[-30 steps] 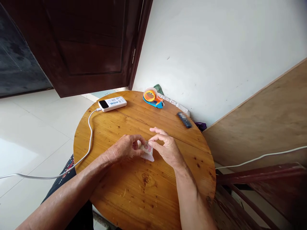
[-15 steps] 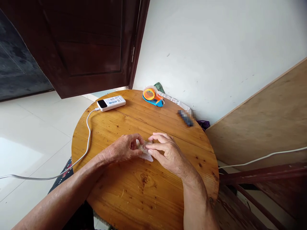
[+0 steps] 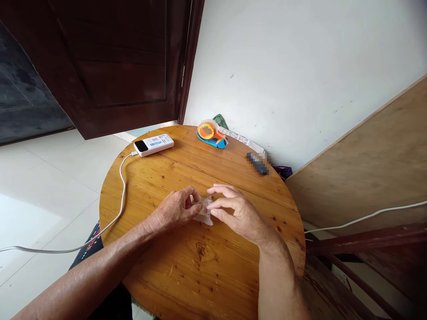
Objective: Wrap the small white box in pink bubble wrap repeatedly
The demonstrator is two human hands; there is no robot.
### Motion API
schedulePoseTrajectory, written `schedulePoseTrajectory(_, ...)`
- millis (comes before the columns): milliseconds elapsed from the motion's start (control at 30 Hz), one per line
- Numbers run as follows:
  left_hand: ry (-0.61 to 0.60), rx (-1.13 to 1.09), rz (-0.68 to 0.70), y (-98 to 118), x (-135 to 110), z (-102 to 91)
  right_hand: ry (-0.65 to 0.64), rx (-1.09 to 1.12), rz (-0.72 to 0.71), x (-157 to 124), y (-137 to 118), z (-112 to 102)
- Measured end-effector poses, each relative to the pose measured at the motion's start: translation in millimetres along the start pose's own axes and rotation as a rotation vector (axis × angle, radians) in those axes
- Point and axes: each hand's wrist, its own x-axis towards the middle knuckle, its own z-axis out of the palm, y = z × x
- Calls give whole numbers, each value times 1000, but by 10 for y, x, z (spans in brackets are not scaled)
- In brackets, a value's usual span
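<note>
A small, crinkled, clear plastic packet (image 3: 204, 216) with a little reddish print lies on the round wooden table (image 3: 187, 275), between my two hands. My left hand (image 3: 178, 206) is curled over the packet's left side, thumb and forefinger pinching it there; the fingertips partly cover it. To the right, my right hand (image 3: 235, 206) has its fingers stretched out and apart. Its thumb and forefinger tips hover at the packet's right edge, and whether they touch it I cannot tell.
A white power bank (image 3: 155, 144) with a plugged-in white cable (image 3: 123, 191) rests at the back left. An orange and blue tape dispenser (image 3: 211, 133) stands at the back edge. Right of it lies a blurred dark object (image 3: 257, 163). A white wall (image 3: 283, 66) rises behind.
The fingers of my right hand have lifted slightly and drawn right, off the packet, uncovering more of its print. My left hand stays at the packet's left side.
</note>
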Motion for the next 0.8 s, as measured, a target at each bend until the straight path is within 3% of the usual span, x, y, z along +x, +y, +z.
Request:
schedulePoseTrajectory(233, 2, 19, -39, 44, 1, -3, 183, 177, 238, 94, 65, 95)
schedulePoseTrajectory(467, 3, 13, -26, 15, 9, 13, 118, 312, 414, 121, 201, 379)
schedulePoseTrajectory(800, 17, 45, 14, -25, 40, 33, 21, 467, 574, 222, 75, 405)
